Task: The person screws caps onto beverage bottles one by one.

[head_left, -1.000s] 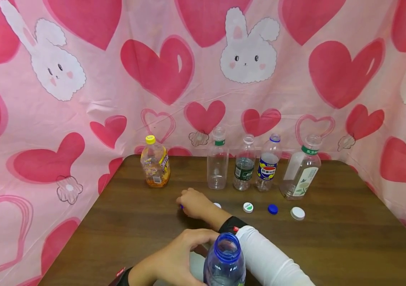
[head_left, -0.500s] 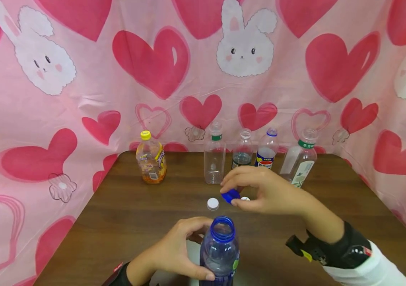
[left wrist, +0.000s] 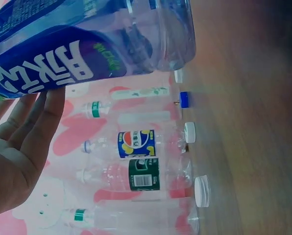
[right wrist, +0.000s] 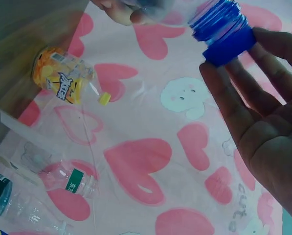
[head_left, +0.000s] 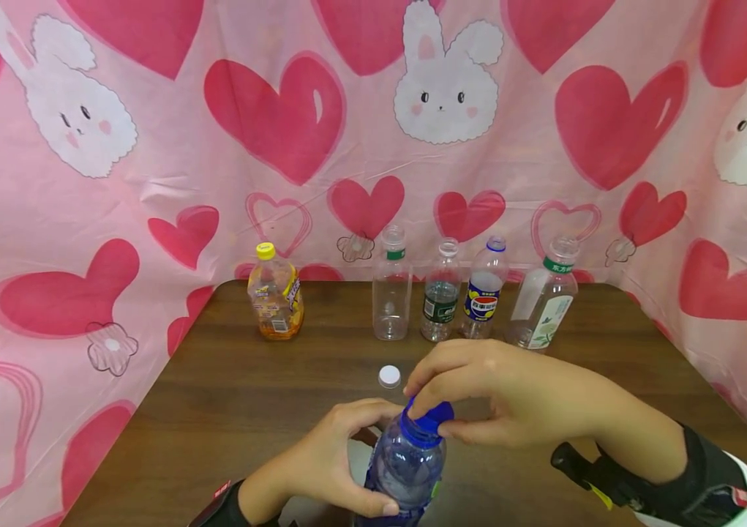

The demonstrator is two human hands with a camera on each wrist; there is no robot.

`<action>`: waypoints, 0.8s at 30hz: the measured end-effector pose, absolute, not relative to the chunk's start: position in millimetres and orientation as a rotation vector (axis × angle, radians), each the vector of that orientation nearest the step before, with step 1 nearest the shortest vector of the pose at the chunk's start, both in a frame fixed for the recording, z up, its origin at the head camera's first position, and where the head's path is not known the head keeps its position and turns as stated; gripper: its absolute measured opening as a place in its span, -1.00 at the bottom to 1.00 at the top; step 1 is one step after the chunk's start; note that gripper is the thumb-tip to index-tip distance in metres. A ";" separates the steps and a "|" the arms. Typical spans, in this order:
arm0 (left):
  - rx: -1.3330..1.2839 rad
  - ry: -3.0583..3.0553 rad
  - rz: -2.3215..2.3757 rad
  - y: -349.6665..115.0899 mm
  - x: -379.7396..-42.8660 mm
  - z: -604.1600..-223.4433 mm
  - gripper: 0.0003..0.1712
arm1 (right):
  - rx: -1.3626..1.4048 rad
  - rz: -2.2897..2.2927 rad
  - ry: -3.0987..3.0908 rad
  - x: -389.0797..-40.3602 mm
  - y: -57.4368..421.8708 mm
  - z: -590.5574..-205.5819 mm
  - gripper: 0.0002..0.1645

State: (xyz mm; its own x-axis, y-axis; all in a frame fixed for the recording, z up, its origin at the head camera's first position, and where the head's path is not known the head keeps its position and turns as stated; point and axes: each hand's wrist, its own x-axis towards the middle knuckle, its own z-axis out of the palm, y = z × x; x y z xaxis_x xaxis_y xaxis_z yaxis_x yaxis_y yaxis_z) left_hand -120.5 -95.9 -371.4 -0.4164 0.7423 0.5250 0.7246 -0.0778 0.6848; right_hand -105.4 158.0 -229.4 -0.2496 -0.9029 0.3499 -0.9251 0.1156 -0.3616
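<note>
L hand (head_left: 336, 455) grips blue btl (head_left: 406, 472), R hand (head_left: 518, 395) cap (head_left: 437, 416); Pepsi btl (head_left: 481, 300) behind.

Up front, left hand (head_left: 336, 465) around the near bottle (head_left: 409, 472), right hand (head_left: 505, 391) at its mouth with a lid (head_left: 435, 416). Beyond, on the worktop (head_left: 228, 410), four loose caps (left wrist: 190, 132) before four bottles (head_left: 441, 301) in a row; lone bottle (head_left: 276, 301) to their left, backdrop (head_left: 373, 154) behind everything.
</note>
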 end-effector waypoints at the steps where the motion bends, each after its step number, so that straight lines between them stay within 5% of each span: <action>1: 1.694 2.126 1.550 -95.7 -120.5 -371.4 -0.16 | 1.911 0.798 -2.309 -105.5 157.8 -229.3 -0.62; 13: 1.704 2.221 1.587 -91.0 -117.1 -372.3 -0.17 | 2.058 0.661 -2.222 -108.7 155.2 -225.5 -0.57; 24: 1.479 2.372 1.709 -84.0 -111.7 -375.5 -0.16 | 1.808 0.465 -2.367 -106.8 147.9 -227.2 -0.66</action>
